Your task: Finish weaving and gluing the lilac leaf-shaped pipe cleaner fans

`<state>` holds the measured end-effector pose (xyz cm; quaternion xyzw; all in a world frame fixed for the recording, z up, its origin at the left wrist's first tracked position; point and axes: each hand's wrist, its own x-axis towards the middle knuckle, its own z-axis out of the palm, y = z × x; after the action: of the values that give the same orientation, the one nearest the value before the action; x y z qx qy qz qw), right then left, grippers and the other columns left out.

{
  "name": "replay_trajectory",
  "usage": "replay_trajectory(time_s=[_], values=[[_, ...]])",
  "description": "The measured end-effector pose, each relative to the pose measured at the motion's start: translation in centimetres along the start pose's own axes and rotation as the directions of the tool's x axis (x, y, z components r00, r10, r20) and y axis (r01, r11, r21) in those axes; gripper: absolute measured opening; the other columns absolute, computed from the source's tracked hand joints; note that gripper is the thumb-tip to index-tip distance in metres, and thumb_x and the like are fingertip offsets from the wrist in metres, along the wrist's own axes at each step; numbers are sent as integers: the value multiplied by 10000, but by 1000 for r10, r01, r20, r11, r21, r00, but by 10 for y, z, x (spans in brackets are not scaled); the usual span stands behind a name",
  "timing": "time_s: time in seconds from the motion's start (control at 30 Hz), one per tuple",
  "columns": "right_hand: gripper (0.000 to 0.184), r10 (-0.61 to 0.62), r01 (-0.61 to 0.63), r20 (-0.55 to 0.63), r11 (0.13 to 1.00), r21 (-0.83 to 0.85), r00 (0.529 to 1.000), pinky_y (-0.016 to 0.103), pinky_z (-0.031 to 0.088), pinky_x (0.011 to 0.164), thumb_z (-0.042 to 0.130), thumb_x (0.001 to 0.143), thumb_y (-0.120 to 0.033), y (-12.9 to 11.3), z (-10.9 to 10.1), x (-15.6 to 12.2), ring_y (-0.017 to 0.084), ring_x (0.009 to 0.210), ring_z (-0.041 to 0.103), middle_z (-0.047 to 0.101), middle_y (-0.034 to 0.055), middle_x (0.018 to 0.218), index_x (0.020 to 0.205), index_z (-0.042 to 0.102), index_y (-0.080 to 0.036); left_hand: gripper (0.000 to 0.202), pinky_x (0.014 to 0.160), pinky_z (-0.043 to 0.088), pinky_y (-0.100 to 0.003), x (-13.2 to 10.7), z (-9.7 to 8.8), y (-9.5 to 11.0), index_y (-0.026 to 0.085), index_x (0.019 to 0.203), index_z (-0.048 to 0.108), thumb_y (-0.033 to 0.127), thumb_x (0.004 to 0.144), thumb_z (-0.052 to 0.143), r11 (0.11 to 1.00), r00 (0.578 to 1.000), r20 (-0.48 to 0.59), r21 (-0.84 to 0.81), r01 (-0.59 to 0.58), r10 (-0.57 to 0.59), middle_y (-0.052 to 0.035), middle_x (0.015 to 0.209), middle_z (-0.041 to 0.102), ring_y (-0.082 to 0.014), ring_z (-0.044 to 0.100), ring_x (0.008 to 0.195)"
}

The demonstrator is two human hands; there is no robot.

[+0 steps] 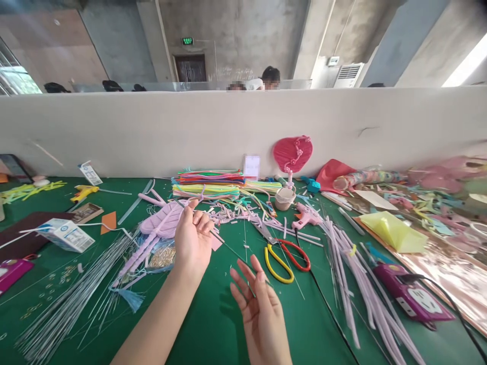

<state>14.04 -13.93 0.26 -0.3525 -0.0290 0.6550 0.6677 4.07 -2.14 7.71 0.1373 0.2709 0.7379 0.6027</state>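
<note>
My left hand [194, 238] is closed, pinching a thin dark wire [229, 245] between thumb and fingers. The wire slants down to the right, its lower part running between the thumb and fingers of my right hand [262, 309], whose other fingers are loosely spread. Just left of my left hand lies a lilac fan-shaped piece [158, 223] wrapped in pipe cleaners, with a blue tassel [131, 299] at its handle. Scissors [279, 256] with one yellow and one red handle rest beyond my right hand. A pink glue gun [306, 217] lies farther back.
Bundles of coloured pipe cleaners [209, 185] sit along the white partition [152, 132]. Bare wires [76, 304] spread at left, near a milk carton [66, 234]. Lilac strips [365, 279] and a purple power strip [413, 294] lie right. A red fan [291, 153] stands in a cup [285, 198].
</note>
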Motion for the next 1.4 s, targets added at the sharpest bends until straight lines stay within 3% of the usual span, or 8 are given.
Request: replay_trajectory(time_s=[0.23, 0.4, 0.53, 0.63, 0.73, 1.1, 1.27, 1.4], values=[[454, 25, -13, 56, 979, -202, 998, 310, 584, 734, 736, 741, -510, 23, -16, -8, 210, 902, 711, 703, 99, 1171, 1107, 720, -241, 256, 296, 184, -127, 12, -10, 9, 154, 874, 561, 195, 1009, 348, 983, 1000, -5, 181, -6, 7, 98, 523, 225, -34, 213, 343], [476, -94, 209, 244, 839, -502, 965, 367, 559, 823, 732, 730, -532, -12, -20, -5, 278, 1029, 668, 697, 124, 1174, 1093, 732, -224, 223, 294, 139, -134, 34, -9, 50, 112, 814, 597, 117, 958, 427, 908, 968, 90, 376, 183, -233, 91, 533, 254, -30, 206, 350], [385, -117, 322, 343, 699, -638, 932, 334, 551, 808, 692, 777, -509, -55, -2, 17, 250, 989, 671, 729, 111, 1070, 1002, 754, -202, 180, 342, 107, -123, 20, -9, 55, 148, 848, 616, 293, 925, 543, 590, 760, 227, 770, 243, -609, 91, 547, 254, -28, 169, 389], [373, -112, 346, 380, 694, -631, 918, 273, 544, 690, 705, 777, -473, -73, 15, 35, 191, 825, 681, 738, 76, 915, 1015, 736, -187, 312, 379, 89, -154, -3, -13, 34, 161, 851, 604, 464, 898, 547, 328, 513, 177, 918, 221, -840, 91, 544, 257, -44, 153, 435], [319, -70, 353, 430, 696, -625, 900, 212, 478, 554, 711, 780, -444, -79, 22, 47, 119, 599, 602, 672, 18, 648, 899, 723, -148, 378, 400, 84, -202, -15, -18, 12, 177, 850, 588, 554, 854, 563, 251, 415, 152, 948, 197, -897, 89, 566, 266, -60, 157, 458], [382, 48, 296, 389, 567, -769, 920, 211, 469, 495, 694, 755, -514, -81, 4, 57, 126, 574, 611, 659, 17, 648, 793, 688, -134, 402, 454, 172, -250, -1, -22, 16, 219, 814, 624, 577, 879, 454, 22, 433, 106, 981, -195, -895, 45, 589, 338, -114, 264, 498], [380, 78, 326, 405, 467, -822, 911, 222, 465, 476, 657, 775, -520, -77, 0, 59, 147, 588, 627, 682, 40, 697, 772, 682, -141, 360, 480, 244, -228, 3, -25, 16, 222, 763, 625, 514, 888, 456, -14, 416, 111, 958, -286, -902, 23, 652, 452, -119, 345, 534], [325, -12, 363, 392, 406, -839, 920, 235, 450, 489, 658, 780, -486, -70, -1, 61, 162, 579, 622, 663, 24, 631, 741, 662, -164, 324, 500, 302, -217, 5, -28, 14, 221, 761, 648, 447, 892, 458, -48, 465, 136, 931, -362, -875, 14, 644, 527, -128, 441, 546]])
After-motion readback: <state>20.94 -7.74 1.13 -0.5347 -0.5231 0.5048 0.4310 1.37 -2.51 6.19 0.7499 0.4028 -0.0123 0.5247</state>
